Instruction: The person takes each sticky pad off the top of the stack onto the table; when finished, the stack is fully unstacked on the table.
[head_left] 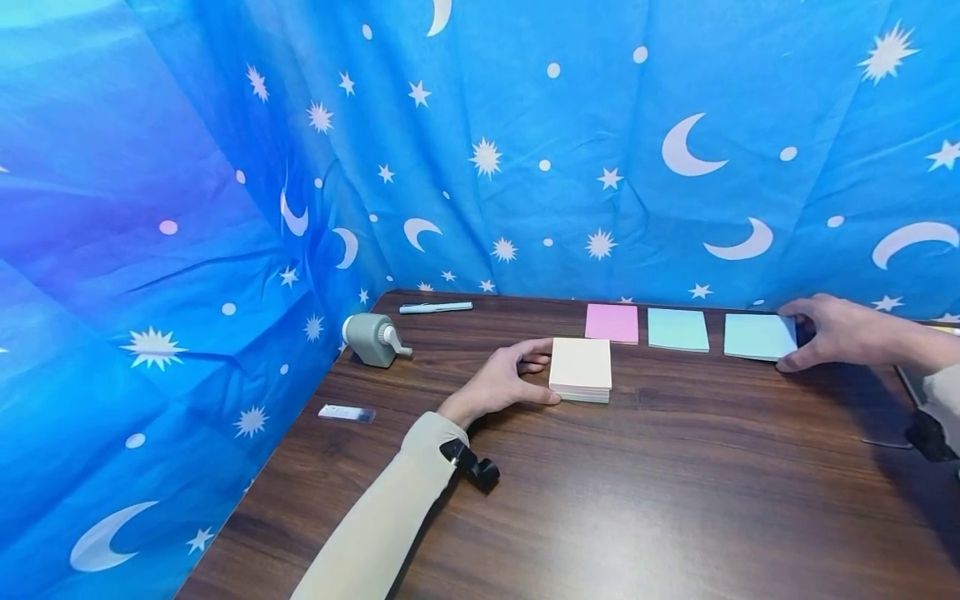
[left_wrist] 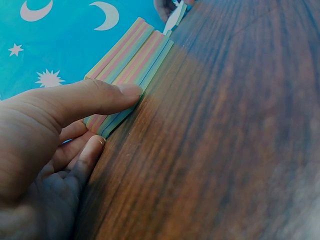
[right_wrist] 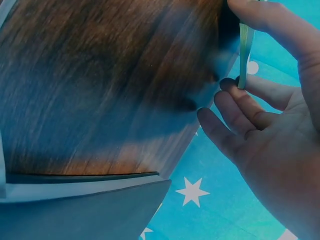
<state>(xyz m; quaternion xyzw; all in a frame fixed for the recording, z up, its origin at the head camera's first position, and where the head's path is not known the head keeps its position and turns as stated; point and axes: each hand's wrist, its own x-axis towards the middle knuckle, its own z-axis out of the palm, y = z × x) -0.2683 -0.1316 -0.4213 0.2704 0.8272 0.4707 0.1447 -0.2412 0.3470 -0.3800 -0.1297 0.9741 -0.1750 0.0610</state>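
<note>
My left hand (head_left: pixel 495 383) holds the left side of a stack of sticky note pads (head_left: pixel 580 363), cream on top. Pastel layers of the stack (left_wrist: pixel 131 55) show in the left wrist view, with the thumb laid across them and the other fingers partly behind. At the right, my right hand (head_left: pixel 847 333) pinches the right edge of a light blue-green sticky note pad (head_left: pixel 759 336), the rightmost of three pads in a row. Seen edge-on in the right wrist view, that pad (right_wrist: pixel 245 50) sits between thumb and fingers.
Left of it in the row are a mint pad (head_left: pixel 678 328) and a pink pad (head_left: pixel 612 322). A pen (head_left: pixel 437 307), a grey-green bottle (head_left: pixel 372 339) and a small clear strip (head_left: pixel 347 413) lie left. A grey flat object (right_wrist: pixel 75 210) is near the right wrist. Blue star-patterned cloth (head_left: pixel 570 200) borders the table.
</note>
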